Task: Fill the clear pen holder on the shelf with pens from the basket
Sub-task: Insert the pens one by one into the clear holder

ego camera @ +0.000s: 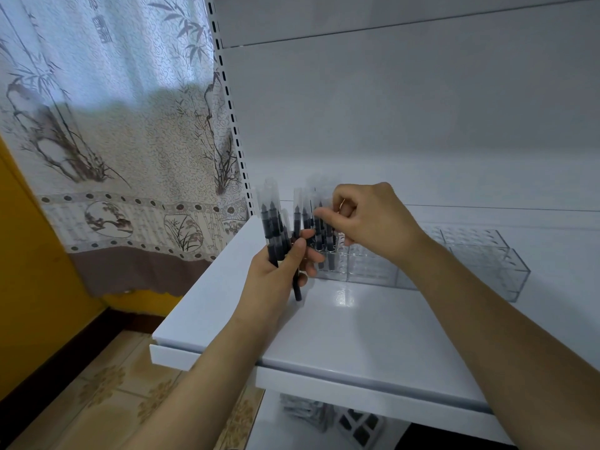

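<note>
Left hand [279,271] at centre frame is wrapped tight round a bundle of pens [276,228], dark barrels with clear caps, all standing near upright, caps toward the top of the frame. One pen has slipped lower and pokes out beneath the palm. Right hand [367,219] sits just to the right of it and a touch higher, thumb and forefinger pinched together at the cap end of a single pen among those near the holder. Whether that pen is already seated or only on its way in, I cannot tell; the fingers and the clear plastic blur together there.

The clear pen holder [480,258] lies on the white shelf [341,326], running from just behind the hands off toward the right of the frame, its long axis across the shelf. A few pens stand at its left end; the compartments to the right look empty. So the open slots lie right of and below the right-hand grip, and the right hand is the nearer one. My read: pens go in vertical, cap up.

No brand or lettering legible on the pens or holder. The curtain [107,125] at upper left bears printed characters, too soft to read.
</note>
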Demonstrator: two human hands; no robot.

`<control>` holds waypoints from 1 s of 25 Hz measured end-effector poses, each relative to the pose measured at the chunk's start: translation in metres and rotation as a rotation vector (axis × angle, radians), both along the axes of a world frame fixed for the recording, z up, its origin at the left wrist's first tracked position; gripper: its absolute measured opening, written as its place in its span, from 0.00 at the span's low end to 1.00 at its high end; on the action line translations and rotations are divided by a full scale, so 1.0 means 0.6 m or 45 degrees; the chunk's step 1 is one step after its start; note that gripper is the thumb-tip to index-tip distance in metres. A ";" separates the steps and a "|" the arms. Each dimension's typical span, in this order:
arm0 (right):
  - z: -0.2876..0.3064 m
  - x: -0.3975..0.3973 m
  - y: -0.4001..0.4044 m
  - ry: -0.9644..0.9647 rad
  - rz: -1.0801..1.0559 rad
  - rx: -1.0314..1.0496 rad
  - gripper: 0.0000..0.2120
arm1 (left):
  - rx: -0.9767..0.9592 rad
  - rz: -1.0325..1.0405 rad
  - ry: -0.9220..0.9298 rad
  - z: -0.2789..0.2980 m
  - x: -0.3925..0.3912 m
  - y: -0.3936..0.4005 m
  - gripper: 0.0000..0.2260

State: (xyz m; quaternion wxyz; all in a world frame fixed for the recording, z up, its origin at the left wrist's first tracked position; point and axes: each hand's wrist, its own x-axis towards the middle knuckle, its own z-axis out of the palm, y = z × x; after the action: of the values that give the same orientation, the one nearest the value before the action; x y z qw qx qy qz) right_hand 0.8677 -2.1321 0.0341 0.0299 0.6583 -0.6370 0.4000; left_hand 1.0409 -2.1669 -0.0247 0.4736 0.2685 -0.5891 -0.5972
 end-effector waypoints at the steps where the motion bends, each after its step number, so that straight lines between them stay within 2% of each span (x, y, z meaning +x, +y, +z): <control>1: 0.001 -0.003 -0.001 0.018 -0.047 -0.033 0.18 | -0.003 -0.002 0.006 0.000 0.000 0.000 0.10; 3: 0.002 -0.005 0.000 0.024 -0.121 -0.186 0.20 | -0.033 -0.001 0.001 -0.001 0.001 -0.001 0.12; 6: 0.003 0.003 0.006 0.028 -0.048 -0.514 0.19 | -0.088 -0.036 -0.003 -0.001 0.002 0.002 0.14; 9: 0.001 0.015 0.006 0.124 0.063 -0.519 0.19 | -0.091 -0.128 0.028 0.004 0.003 0.009 0.11; 11: -0.001 0.023 0.005 0.104 0.106 -0.487 0.19 | -0.081 -0.182 0.042 0.006 0.004 0.013 0.13; 13: 0.000 0.027 0.008 -0.145 0.184 -0.491 0.15 | -0.050 -0.210 0.040 0.007 0.002 0.016 0.16; 16: 0.011 0.023 0.017 -0.742 0.223 -0.669 0.12 | -0.046 -0.232 -0.009 0.005 0.003 0.018 0.15; 17: 0.016 0.014 0.017 -0.834 0.133 -0.796 0.12 | -0.067 -0.222 -0.038 0.004 0.004 0.017 0.14; 19: 0.021 -0.009 0.011 -0.839 -0.105 -0.929 0.12 | -0.107 -0.195 -0.075 0.003 0.006 0.016 0.12; 21: 0.018 -0.022 0.004 -0.819 -0.193 -0.852 0.12 | -0.086 -0.197 -0.069 0.003 0.005 0.014 0.11; 25: -0.001 -0.022 -0.011 -0.640 -0.131 -0.573 0.08 | -0.006 -0.149 -0.144 0.006 0.003 0.012 0.11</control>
State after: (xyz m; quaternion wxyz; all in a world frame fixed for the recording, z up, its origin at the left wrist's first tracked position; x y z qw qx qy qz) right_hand 0.8547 -2.1384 0.0332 0.0367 0.4830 -0.5527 0.6781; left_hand 1.0430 -2.1595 -0.0212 0.4047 0.2658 -0.6308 -0.6063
